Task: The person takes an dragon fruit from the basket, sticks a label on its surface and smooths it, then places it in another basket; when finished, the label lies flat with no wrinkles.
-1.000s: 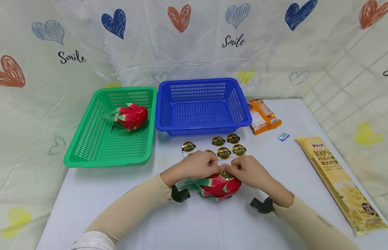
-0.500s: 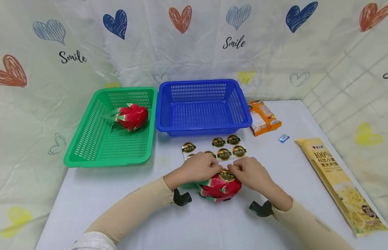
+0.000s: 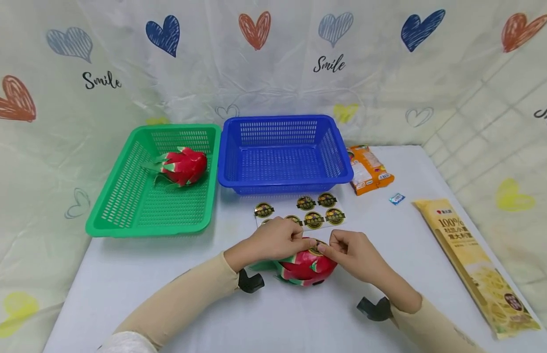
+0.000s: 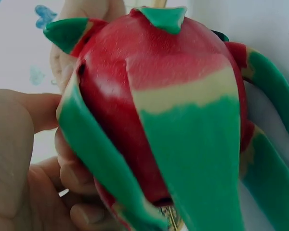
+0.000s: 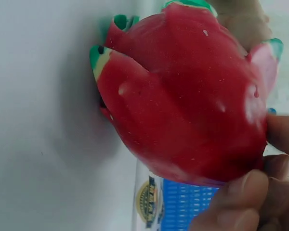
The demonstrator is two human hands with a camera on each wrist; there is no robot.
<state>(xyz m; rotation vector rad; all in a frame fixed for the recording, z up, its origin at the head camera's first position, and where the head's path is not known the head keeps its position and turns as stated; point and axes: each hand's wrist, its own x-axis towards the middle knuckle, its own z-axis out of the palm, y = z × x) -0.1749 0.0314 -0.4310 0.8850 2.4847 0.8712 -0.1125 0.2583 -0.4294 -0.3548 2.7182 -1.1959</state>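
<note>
A red dragon fruit [image 3: 306, 269] with green-tipped scales lies on the white table in front of the person. On its upper side is a round black-and-gold sticker [image 3: 317, 248], partly covered by thumbs. My left hand [image 3: 278, 239] holds the fruit from the far left, its thumb laid at the sticker's left edge. From the far right, my right hand [image 3: 356, 253] holds it with curled fingers and its thumb at the sticker. The fruit fills the left wrist view, with the left hand's fingers [image 4: 89, 211] bent beside it. In the right wrist view, fingertips [image 5: 245, 190] touch its red skin.
A sheet of similar stickers [image 3: 331, 226] lies just beyond the hands. Behind stand a green basket [image 3: 154, 230] holding another dragon fruit [image 3: 185, 166] and a blue basket [image 3: 286, 187]. To the right lie an orange packet [image 3: 370, 171], a small sachet [image 3: 397, 198] and a pasta bag [image 3: 472, 264].
The right hand has shifted slightly toward the person, its thumb reaching further over the sticker. The left thumb now lies flatter across the sticker's edge. The fruit stays nearly in place.
</note>
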